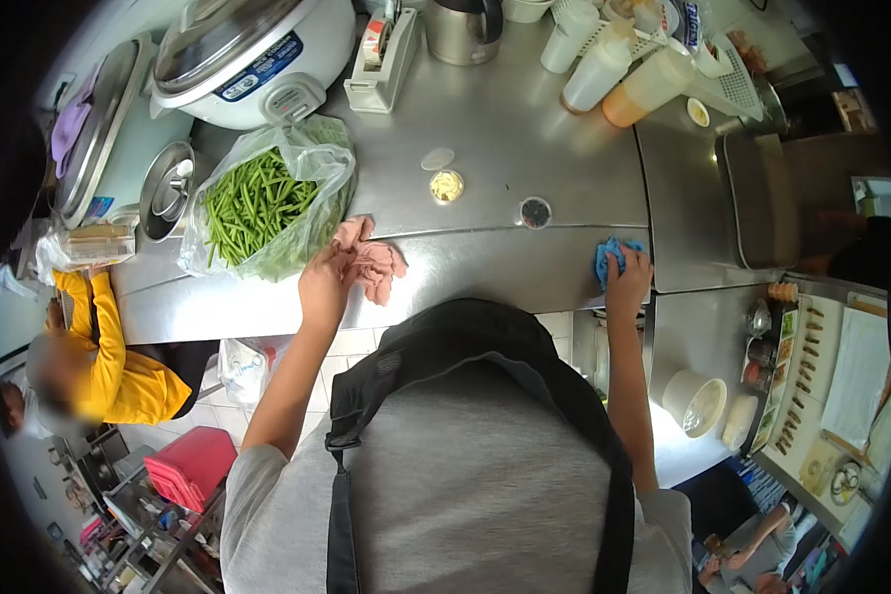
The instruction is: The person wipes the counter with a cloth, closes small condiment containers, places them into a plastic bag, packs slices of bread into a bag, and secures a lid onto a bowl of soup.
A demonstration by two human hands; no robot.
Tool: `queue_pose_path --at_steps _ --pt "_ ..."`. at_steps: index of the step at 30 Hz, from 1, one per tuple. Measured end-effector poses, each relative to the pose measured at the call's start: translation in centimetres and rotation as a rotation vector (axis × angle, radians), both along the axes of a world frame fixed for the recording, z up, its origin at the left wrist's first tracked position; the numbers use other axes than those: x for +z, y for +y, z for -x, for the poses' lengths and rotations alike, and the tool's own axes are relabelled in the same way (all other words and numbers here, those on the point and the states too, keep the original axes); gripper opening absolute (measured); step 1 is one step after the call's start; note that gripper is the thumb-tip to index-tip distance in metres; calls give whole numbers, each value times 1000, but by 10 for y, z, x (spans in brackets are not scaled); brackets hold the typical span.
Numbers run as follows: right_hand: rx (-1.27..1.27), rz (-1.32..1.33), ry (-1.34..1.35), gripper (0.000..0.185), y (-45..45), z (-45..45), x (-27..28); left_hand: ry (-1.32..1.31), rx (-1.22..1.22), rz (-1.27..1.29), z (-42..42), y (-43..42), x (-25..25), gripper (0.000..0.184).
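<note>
On the steel counter [485,262], my left hand [325,282] has its fingers closed on a crumpled pink cloth [376,267]. Just behind that cloth lies an open clear plastic bag [335,163] full of green beans [257,203]. Far to the right, my right hand [628,282] grips a bunched blue cloth [609,259] near the counter's front edge. Between the hands and further back sit a small cup of pale yellow pieces [446,186], a round lid [438,157] and a small cup with dark contents [535,212].
A white cooker [267,59], a tape dispenser [381,64], a metal jug [462,30] and squeeze bottles [598,69] line the back. Metal bowls [168,188] stand left. A person in yellow [134,381] is at the left; another person [762,544] is at the lower right.
</note>
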State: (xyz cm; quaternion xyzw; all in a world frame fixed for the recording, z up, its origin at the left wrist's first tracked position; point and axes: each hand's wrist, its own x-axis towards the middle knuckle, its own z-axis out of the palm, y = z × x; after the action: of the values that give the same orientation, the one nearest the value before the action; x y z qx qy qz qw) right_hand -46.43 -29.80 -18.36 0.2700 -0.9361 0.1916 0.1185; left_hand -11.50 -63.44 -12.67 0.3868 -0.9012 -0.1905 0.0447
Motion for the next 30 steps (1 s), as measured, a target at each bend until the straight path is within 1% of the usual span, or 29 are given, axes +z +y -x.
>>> queue_pose_path --at_steps 3,4,6,7,8,10,12,13,15,16,18,19,21,24,25,27,29,30 --pt "18 260 -225 30 -6 15 4 85 -96 90 6 -3 -1 15" --pt "40 292 -184 31 -7 20 3 215 -146 137 19 3 7 32" --pt "-21 341 -230 31 -20 21 17 216 -230 -87 62 26 40 42" --pt "-43 366 -261 31 -30 20 25 365 -360 -119 86 34 35 42" --pt "2 384 -245 31 -41 24 31 395 -432 -150 115 47 45 44" --pt "76 417 -207 32 -63 37 40 507 -623 -131 172 63 31 51" --pt "130 375 -185 29 -87 50 46 381 -706 107 215 77 -4 58" --pt "158 357 -174 29 -101 58 48 330 -750 75 223 77 -15 59" --pt "169 172 -206 27 -120 73 30 222 -844 10 236 76 -26 61" --pt "166 83 -225 27 -126 80 20 290 -781 -33 230 74 -14 60" --pt "194 98 -167 27 -147 67 15 412 -665 -128 200 64 28 59" --pt "206 96 -143 28 -156 50 12 444 -603 -83 191 55 39 58" --pt "366 134 -78 28 -170 5 10 516 -455 8 182 37 54 56" --pt "711 159 -255 26 -155 -60 27 470 -417 74 189 19 60 62" --pt "838 168 -303 26 -140 -74 33 457 -458 78 193 19 56 63" --pt "916 62 -459 21 -93 -83 39 438 -547 88 208 27 44 64" --pt "766 -118 -539 13 -38 -84 44 338 -586 67 224 39 22 63" --pt "660 -277 -545 13 -9 -84 48 288 -605 58 231 44 9 62"
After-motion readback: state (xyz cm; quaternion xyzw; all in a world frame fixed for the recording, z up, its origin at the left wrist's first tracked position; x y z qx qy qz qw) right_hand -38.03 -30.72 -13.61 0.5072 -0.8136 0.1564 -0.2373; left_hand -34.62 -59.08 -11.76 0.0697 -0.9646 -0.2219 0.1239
